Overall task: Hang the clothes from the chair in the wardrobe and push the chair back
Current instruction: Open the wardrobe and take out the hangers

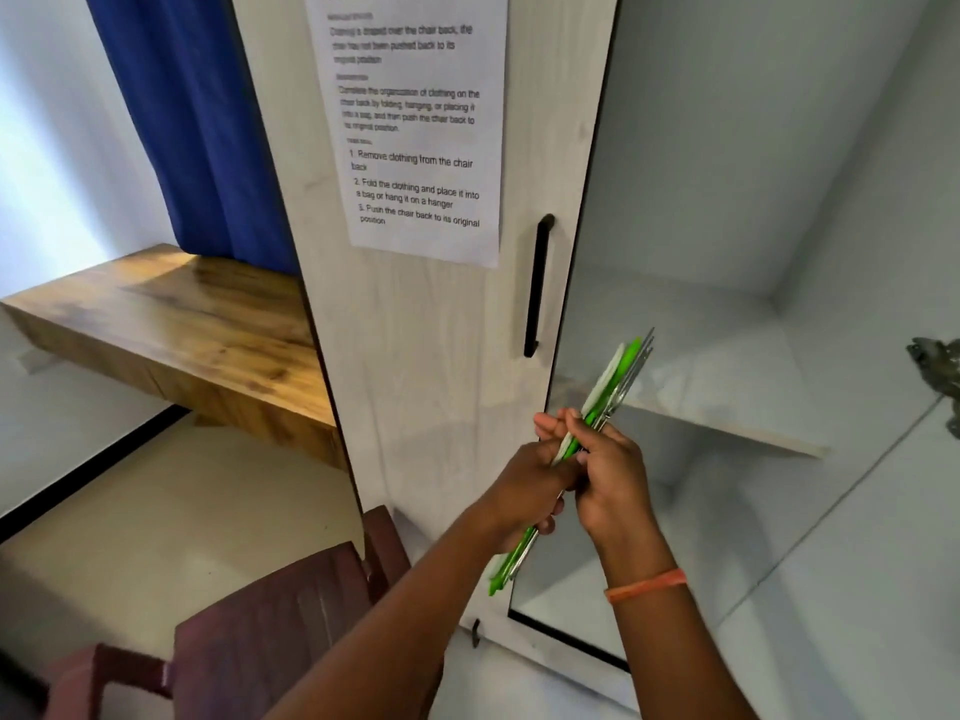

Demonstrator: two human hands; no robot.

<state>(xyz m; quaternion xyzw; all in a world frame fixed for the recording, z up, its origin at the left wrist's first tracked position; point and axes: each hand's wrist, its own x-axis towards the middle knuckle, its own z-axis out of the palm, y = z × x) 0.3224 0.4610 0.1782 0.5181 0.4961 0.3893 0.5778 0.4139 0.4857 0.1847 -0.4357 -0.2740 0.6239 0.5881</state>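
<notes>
Left hand (530, 485): closed round the middle of a bunch of hangers (608, 402). I read this grip as the steadying one.
Right hand (610, 480): also closed on the bunch, just beside the left, fingers (576, 423) curled over the green and white edges. My guess is that it is teasing one hanger free from the rest.
Hangers: held edge-on and tilted, upper ends toward the open wardrobe, lower ends down past the wrists. I cannot count them; some look green, some white, some metal.
Desk (171, 324): far left, wooden, fixed to the wall, well apart from the hands.
Curtain (202, 122): blue, hanging behind the desk against the wardrobe's side.
Chair (270, 615): dark red, low left, close to the wardrobe and not under the desk, so I judge it not yet pushed back. I see no clothes on the part in view.
Wardrobe door (431, 330): closed leaf right behind the hands, a paper notice (415, 122) taped on it and a black handle (537, 288) at its right edge.
Wardrobe interior (779, 200): open to the right, pale, one shelf (727, 402) at hand height. No rail shows.
Far right edge: a grey crumpled thing (940, 371); I cannot tell what it is.
In the way: nothing between hands and opening. The shelf front sits near the hangers' upper ends and could catch them.
</notes>
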